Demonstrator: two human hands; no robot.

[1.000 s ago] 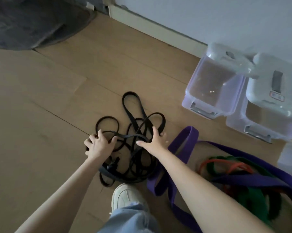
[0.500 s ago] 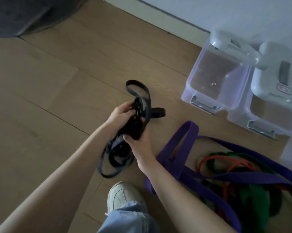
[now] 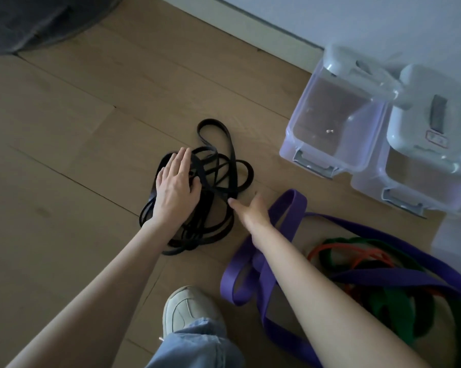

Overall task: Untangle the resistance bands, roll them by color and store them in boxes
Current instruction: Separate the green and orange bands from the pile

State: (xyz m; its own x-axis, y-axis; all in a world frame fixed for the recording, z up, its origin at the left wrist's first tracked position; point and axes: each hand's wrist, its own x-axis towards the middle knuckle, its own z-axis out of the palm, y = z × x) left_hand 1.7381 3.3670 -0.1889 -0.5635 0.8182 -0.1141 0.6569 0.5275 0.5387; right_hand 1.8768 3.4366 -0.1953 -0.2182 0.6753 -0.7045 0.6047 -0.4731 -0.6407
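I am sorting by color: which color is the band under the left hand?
Black. The band under the left hand shows best in the head view.

A wooden plank floor [image 3: 64, 144] spreads under and around both hands. Well beyond the left hand, at the far left corner, lies a dark grey rug [image 3: 33, 19], and beyond the right hand a white wall [image 3: 356, 17] meets the floor along a pale baseboard [image 3: 263, 30]. Nearer than both hands, between the forearms, a pale sneaker [image 3: 189, 309] stands on the floor with a light blue jeans leg [image 3: 194, 346] over it.
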